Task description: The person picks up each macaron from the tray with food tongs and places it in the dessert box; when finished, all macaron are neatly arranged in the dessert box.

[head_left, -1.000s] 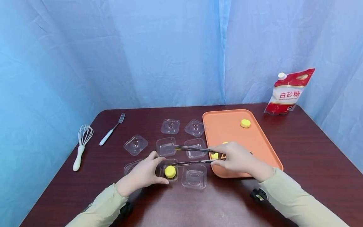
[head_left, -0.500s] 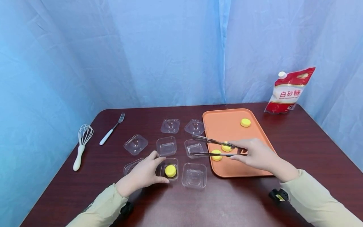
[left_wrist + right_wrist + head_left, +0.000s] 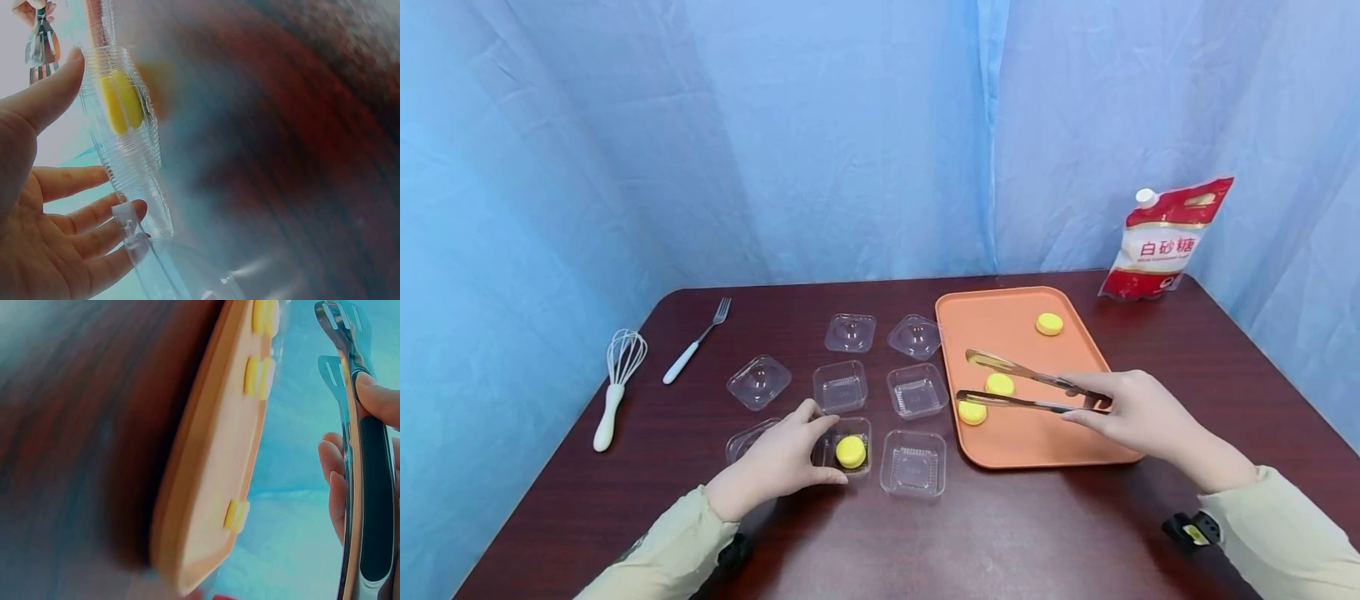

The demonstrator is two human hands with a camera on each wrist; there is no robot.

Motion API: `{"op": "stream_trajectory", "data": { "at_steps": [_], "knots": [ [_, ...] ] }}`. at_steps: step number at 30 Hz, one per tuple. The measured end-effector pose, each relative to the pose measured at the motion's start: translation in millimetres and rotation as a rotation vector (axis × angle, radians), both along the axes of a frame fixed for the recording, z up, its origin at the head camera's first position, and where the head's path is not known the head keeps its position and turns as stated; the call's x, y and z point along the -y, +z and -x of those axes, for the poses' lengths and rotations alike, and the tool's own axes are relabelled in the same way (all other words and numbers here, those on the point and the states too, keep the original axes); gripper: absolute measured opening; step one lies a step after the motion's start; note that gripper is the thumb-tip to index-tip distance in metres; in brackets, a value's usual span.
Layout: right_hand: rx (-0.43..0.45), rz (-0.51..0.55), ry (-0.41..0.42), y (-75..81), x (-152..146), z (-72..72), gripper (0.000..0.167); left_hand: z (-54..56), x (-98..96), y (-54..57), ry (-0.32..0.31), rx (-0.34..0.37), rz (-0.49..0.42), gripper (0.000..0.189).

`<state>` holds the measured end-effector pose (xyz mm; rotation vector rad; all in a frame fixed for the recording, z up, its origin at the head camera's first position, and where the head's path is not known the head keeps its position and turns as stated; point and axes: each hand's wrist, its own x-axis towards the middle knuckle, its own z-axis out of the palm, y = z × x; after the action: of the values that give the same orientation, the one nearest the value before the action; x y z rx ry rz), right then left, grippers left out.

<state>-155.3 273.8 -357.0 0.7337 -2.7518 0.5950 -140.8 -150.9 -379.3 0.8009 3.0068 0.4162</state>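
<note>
My left hand [image 3: 786,454] grips a small clear plastic box [image 3: 868,431] between thumb and fingers at its near and far sides. Inside that box lies a round yellow cake [image 3: 851,452], also visible through the wall in the left wrist view [image 3: 122,103]. Metal tongs [image 3: 1022,372] with black grips are held in my right hand [image 3: 1150,417]. Their arms stand apart above the orange tray [image 3: 1037,437], with nothing pinched. Two yellow cakes lie near the tray's left edge, the upper one [image 3: 1000,384] and the lower one [image 3: 972,412]; another cake [image 3: 1049,324] is farther back.
Three more clear boxes stand alongside: far left [image 3: 840,386], far right [image 3: 917,390], near right [image 3: 913,463]. Several domed lids [image 3: 759,382] lie around them. A whisk [image 3: 613,392] and a fork [image 3: 698,339] are at left; a sugar pouch [image 3: 1163,242] stands back right.
My right hand has drawn the tongs rightward, away from the box with the cake and over the tray. The left hand and that box have stayed in place.
</note>
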Motion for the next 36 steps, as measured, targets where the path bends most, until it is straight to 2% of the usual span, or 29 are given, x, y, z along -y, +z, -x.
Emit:
{"op": "stream_trajectory", "data": {
  "at_steps": [8,18,23,27,32,36],
  "knots": [
    [-0.008,-0.031,-0.046,-5.4,-13.1,-0.1,0.031,-0.9,1.2,-0.6,-0.008,-0.021,0.012,0.073],
    [0.084,-0.069,-0.107,-11.0,-21.7,2.1,0.031,-1.9,1.9,-1.5,-0.016,-0.044,0.014,0.073],
    [0.128,-0.082,-0.12,-13.6,-23.2,3.3,0.034,-2.4,2.3,-1.7,0.01,-0.036,-0.003,0.074],
    [0.159,-0.087,-0.126,-15.4,-24.1,3.4,0.037,-1.5,1.2,-1.3,0.016,-0.067,-0.011,0.073],
    [0.18,-0.091,-0.136,-16.9,-24.5,3.8,0.037,-0.9,-3.5,3.3,-0.007,-0.101,-0.038,0.072],
    [0.185,-0.093,-0.142,-16.8,-24.7,3.8,0.038,-0.8,-9.7,7.5,-0.037,-0.098,-0.077,0.074]
  ]
}}
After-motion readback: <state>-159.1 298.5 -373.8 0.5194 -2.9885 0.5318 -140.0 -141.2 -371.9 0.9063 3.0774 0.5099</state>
